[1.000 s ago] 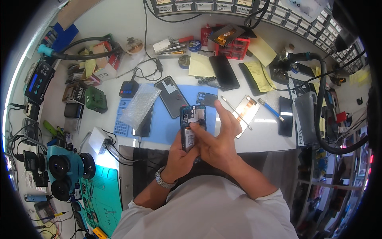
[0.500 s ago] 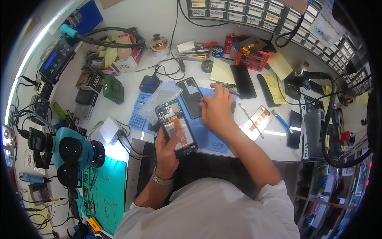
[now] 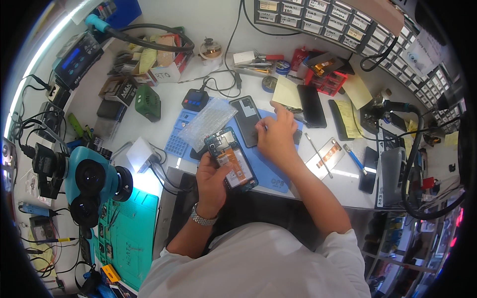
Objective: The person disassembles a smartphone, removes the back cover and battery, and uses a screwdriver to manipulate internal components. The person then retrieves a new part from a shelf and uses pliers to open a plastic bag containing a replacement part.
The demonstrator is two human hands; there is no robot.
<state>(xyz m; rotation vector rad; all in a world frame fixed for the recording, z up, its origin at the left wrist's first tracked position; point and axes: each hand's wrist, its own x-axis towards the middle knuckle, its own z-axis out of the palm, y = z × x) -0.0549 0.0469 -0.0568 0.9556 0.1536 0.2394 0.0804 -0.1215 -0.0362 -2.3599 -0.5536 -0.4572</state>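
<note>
The left forearm (image 3: 186, 241) slants up from the lower edge to a wrist (image 3: 203, 214) held fairly straight. The left hand (image 3: 209, 185) is closed in a firm grip, its thumb (image 3: 223, 171) angled up across the front, most of its fingers hidden behind. The right forearm (image 3: 318, 191) reaches farther forward, slanting up and leftward. The right hand (image 3: 278, 139) shows its back, with some fingers curled inward and one finger (image 3: 277, 107) stretched out ahead. Whether its fingertips meet is unclear. The two hands are apart.
</note>
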